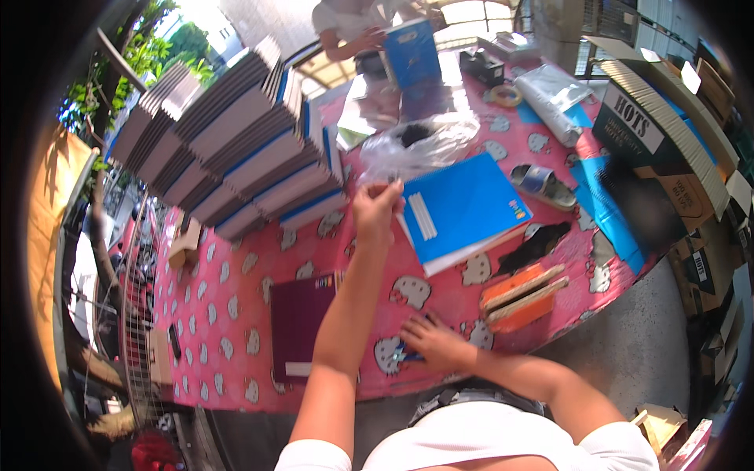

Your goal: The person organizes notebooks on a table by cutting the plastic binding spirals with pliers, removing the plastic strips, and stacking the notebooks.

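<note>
A bright blue notebook [470, 206] with a white label panel and white pages below lies tilted on the table in front of me. My left hand [375, 210] reaches up to its far left corner, thumb and fingers pinched at the edge. Near the front of the table my right hand [438, 342] rests palm down, fingers spread. Under and beside its fingertips is a small blue and silver tool [403, 355], partly covered, its kind unclear. A dark purple notebook [301, 328] lies left of it, partly behind my left forearm.
Tall stacks of notebooks [250, 149] stand far left on the pink patterned tablecloth [228, 314]. Crumpled clear plastic [424, 145], a tape roll [505, 96], a slipper [543, 186] and an orange block [518, 302] lie around. Cardboard boxes [652, 133] flank the right. Opposite, a person holds a blue notebook [413, 56].
</note>
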A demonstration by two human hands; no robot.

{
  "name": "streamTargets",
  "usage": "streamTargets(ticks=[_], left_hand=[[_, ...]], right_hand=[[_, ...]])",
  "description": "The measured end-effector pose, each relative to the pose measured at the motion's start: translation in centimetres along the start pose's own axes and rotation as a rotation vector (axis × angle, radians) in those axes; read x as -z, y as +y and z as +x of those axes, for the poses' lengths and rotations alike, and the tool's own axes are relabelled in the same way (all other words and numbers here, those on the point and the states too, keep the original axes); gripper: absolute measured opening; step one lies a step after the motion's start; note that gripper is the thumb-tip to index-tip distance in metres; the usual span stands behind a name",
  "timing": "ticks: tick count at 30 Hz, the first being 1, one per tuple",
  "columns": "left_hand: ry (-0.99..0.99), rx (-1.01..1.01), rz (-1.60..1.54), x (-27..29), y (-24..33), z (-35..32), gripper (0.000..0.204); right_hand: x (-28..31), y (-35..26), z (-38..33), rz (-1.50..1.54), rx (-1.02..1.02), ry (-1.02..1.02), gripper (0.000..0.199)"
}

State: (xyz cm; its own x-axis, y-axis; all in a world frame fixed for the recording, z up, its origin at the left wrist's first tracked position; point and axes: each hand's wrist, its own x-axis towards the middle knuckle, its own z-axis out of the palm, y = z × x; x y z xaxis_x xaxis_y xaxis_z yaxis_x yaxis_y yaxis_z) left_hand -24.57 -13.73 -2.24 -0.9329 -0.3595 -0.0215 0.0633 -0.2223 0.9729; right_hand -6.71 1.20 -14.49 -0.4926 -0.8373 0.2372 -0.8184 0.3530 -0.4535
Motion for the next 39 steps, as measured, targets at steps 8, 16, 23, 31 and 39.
streamTargets(ticks=[8, 16, 23, 31, 39], left_hand=[[0.064, -0.283, 1.222, -5.1, -0.4, 16.9, 0.051], [-0.24, 0.056, 0.537, 6.4, 2.3, -2.3, 0.052], [-0.031, 0.195, 1.247, 22.0, 0.5, -19.9, 0.063], [-0.018, -0.076, 1.664, 21.9, -3.9, -22.3, 0.055], [-0.036, -0.114, 1.622, 22.4, -4.5, -21.9, 0.051]], right_hand=[[1.1, -0.3, 0.3, 0.147, 0.027, -0.084, 0.06], [-0.1, 1.4, 0.1, 0.175, -0.014, -0.037, 0.068], [-0.8, -0.2, 1.3, 0.163, 0.235, 0.006, 0.053], [-1.9, -4.4, 5.0, 0.149, 0.313, 0.0, 0.047], [-2.8, -4.6, 5.8, 0.005, 0.432, 0.089, 0.053]])
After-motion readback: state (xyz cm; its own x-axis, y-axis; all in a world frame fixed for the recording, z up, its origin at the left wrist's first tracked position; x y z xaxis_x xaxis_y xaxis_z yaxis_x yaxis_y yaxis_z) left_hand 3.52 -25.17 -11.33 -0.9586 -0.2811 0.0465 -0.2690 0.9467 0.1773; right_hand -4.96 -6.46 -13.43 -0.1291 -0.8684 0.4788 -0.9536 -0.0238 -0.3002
